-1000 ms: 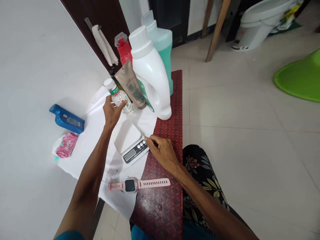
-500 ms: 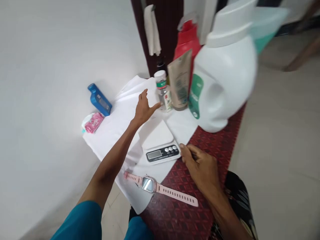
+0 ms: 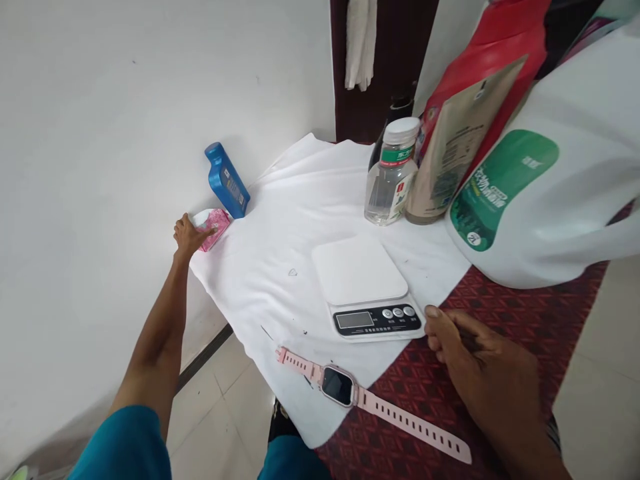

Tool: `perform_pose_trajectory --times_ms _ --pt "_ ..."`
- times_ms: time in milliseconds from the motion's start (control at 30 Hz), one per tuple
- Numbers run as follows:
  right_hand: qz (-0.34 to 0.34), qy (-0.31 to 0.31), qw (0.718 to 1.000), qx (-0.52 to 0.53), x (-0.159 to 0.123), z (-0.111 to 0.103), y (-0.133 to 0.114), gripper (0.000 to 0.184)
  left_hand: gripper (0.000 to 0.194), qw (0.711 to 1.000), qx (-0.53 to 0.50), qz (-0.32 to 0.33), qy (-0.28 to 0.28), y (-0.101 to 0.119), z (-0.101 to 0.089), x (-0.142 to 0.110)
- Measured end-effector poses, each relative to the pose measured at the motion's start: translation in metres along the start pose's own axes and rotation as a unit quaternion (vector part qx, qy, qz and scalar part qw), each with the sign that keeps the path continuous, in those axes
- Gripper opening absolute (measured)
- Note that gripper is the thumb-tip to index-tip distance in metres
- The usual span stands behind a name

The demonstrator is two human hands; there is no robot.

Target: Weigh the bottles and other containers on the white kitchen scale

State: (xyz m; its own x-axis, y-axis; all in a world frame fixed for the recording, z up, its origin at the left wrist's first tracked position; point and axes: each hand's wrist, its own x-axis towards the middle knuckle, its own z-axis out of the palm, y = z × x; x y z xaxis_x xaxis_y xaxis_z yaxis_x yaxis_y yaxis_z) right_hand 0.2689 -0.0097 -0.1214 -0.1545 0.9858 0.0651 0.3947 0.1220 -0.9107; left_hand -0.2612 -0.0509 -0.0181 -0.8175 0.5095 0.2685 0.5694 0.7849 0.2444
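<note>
One pink packet (image 3: 219, 221) against left hand (image 3: 188, 236); cannot tell if clamped.
At corner of white scale (image 3: 360, 270), with right hand (image 3: 493, 377) curled together.

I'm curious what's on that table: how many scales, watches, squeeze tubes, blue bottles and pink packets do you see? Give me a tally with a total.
Scale: 1
Watch: 1
Squeeze tube: 1
Blue bottle: 1
Pink packet: 1
Total: 5

- White cloth (image 3: 280, 200) partly covered the red worktop (image 3: 555, 310).
- Scale (image 3: 360, 270), clear bottle (image 3: 390, 180), blue bottle (image 3: 227, 181) and pink packet (image 3: 218, 220) sat on cloth.
- Pink watch (image 3: 337, 385) straddled both.
</note>
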Motion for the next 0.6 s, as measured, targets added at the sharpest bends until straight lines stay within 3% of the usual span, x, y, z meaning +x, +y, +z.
perform_pose_trajectory --times_ms 167,300,467,600 --pt "0.018 0.009 1.0 0.001 0.0 0.002 0.001 0.056 0.095 0.999 0.025 0.011 -0.028 -0.007 0.008 0.017" --pt "0.013 0.006 1.0 0.008 0.001 0.003 0.001 0.056 0.085 1.0 0.009 0.015 -0.005 -0.005 0.011 0.008" --pt "-0.014 0.018 1.0 0.021 0.002 0.005 0.0 0.055 0.083 0.995 -0.049 0.022 0.082 -0.007 0.006 -0.031" --pt "-0.011 0.019 0.999 0.044 0.001 0.006 0.0 0.054 0.085 0.974 -0.166 0.059 0.145 0.006 -0.009 -0.079"
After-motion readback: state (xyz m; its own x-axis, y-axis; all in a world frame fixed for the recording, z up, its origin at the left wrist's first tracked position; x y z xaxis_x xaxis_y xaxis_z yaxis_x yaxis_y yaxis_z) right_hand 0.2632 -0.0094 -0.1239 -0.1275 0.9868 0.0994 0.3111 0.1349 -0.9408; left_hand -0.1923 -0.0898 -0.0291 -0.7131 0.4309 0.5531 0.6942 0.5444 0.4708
